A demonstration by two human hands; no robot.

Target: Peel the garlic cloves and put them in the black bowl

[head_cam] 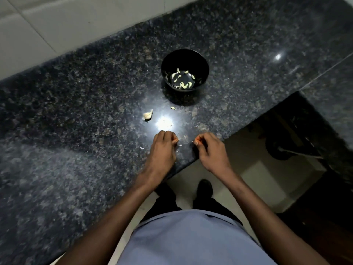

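The black bowl [200,62] stands on the dark granite counter [76,111] and holds several peeled garlic cloves [184,85]. A small unpeeled garlic piece [148,115] lies left of the bowl, and one loose clove [173,108] lies just in front of it. My left hand [162,148] hovers near the counter's front edge with fingers curled, pinching something small and pale at its fingertips. My right hand [210,148] is a little apart to the right, its fingertips pinching a thin scrap of skin. Small skin bits [180,144] lie between the hands.
A white tiled wall [57,25] runs behind the counter. The counter's front edge cuts diagonally under my hands, with pale floor and my shoes [205,187] below. A dark recess with a round black object [282,148] sits at the right.
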